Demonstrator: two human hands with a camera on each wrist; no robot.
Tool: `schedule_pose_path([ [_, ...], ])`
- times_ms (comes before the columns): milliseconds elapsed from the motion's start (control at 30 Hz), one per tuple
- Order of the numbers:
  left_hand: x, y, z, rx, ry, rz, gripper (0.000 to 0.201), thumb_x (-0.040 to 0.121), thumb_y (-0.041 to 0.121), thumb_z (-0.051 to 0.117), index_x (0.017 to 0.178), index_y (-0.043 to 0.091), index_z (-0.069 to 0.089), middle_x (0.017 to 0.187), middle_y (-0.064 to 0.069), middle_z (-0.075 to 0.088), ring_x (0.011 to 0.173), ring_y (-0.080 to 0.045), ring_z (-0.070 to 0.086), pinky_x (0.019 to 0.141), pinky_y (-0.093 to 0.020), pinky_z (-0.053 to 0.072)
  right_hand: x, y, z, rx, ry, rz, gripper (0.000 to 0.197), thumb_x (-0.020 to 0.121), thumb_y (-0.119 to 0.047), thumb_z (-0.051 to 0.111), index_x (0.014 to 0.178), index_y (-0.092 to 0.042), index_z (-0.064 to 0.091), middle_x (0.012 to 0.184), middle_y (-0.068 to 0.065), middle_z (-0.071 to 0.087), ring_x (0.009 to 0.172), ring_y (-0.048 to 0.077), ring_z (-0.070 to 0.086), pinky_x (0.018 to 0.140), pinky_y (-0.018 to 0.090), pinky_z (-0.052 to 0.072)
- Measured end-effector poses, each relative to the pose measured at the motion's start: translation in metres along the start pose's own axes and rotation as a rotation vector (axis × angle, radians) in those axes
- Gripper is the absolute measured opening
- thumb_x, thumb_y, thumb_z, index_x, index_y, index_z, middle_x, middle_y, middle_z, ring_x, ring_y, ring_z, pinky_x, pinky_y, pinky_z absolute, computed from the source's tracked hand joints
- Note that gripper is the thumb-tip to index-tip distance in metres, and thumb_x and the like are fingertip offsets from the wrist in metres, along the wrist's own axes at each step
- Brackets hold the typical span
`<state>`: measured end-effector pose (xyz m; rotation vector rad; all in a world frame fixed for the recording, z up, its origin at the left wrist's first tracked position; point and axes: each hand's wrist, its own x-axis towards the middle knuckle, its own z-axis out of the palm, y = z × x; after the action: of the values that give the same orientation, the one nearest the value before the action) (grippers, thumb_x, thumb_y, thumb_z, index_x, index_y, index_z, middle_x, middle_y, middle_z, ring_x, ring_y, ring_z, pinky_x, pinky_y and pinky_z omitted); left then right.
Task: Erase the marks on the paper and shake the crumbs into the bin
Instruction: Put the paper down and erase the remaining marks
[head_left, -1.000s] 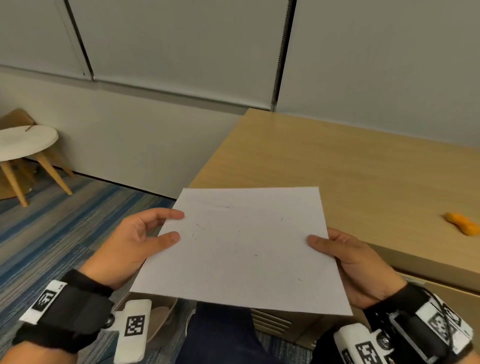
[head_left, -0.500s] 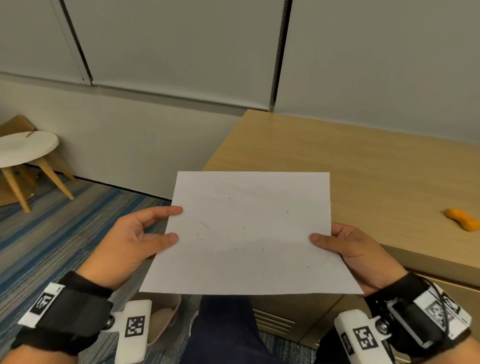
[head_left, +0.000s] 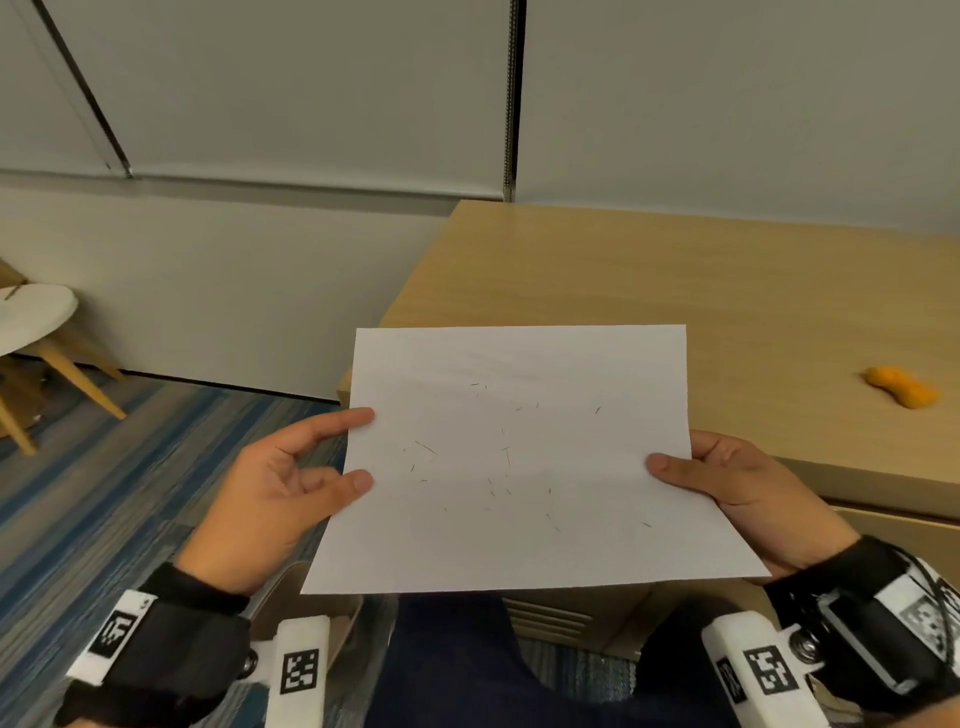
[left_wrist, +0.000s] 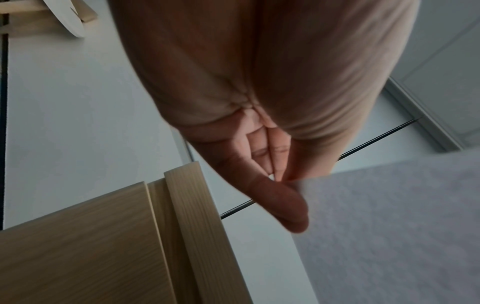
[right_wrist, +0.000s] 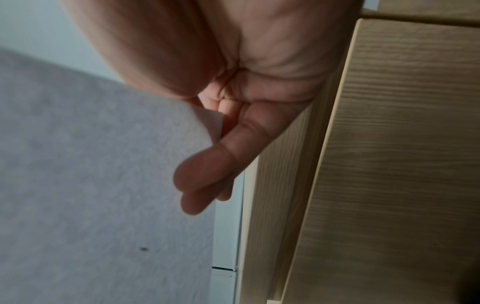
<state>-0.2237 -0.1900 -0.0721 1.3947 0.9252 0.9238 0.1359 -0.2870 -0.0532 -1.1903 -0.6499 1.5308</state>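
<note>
Pinching the paper (head_left: 524, 467) (long axis running away), left hand (head_left: 275, 493) and right hand (head_left: 737, 493) grasp its side edges.

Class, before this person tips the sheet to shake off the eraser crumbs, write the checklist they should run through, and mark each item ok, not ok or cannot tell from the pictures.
1. Both hands hold the paper: ok. The left hand pinches its left edge, the right hand its right edge.
2. Crumbs are on the sheet: ok, small dark bits are scattered across the middle.
3. Sheet held flat enough to keep them on: ok.
4. Bin below the sheet: cannot tell; only part of a brownish container shows by the left wrist.
5. Marks fully erased: cannot tell, since marks and crumbs look alike.
6. Eraser out of the way: ok, it lies on the desk.
</note>
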Motion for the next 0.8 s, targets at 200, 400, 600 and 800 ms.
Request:
schedule_pose_path([
  [200,0.02,0.006,0.016,0.052,-0.017,0.017,0.058,0.066,0.037,0.086,0.121,0.035,0.067,0.098,-0.023,0.074,0.088,-0.051,0.067,0.077,-0.046,0.061,-0.006,-0.012,-0.012,-0.05,0.052,-0.076,0.043,0.081,-0.004,0.058,0.123,0.003,0.065,0.113,0.028,0.072,0.082,0.034,0.077,0.058,0.036,0.063],
  [400,0.08,0.026,0.045,0.301,-0.12,0.003,0.062,0.083,0.01,0.074,0.134,0.039,0.053,0.079,-0.017,0.076,0.085,-0.028,0.075,0.083,-0.034,0.058,-0.005,-0.052,-0.057,-0.251,0.235,-0.226,0.05,0.07,-0.014,0.071,0.117,0.001,0.066,0.108,0.025,0.075,0.079,0.028,0.077,0.065,0.034,0.065],
  [600,0.119,0.024,0.073,0.528,-0.151,0.041,0.073,0.08,0.016,0.08,0.14,0.04,0.046,0.078,0.003,0.076,0.073,-0.013,0.074,0.079,-0.025,0.057,-0.014,-0.09,-0.108,-0.534,0.442,-0.331,0.02,0.087,-0.008,0.066,0.105,-0.014,0.072,0.1,0.011,0.079,0.073,0.021,0.077,0.058,0.025,0.062],
  [800,0.128,0.008,0.081,0.567,-0.106,0.064,0.074,0.076,0.017,0.083,0.136,0.046,0.05,0.104,-0.002,0.07,0.073,-0.014,0.074,0.081,-0.035,0.059,-0.001,-0.114,-0.248,-1.367,0.768,-0.232,0.058,0.051,-0.103,0.044,0.098,-0.07,0.055,0.11,-0.01,0.067,0.09,0.026,0.066,0.065,0.052,0.06],
])
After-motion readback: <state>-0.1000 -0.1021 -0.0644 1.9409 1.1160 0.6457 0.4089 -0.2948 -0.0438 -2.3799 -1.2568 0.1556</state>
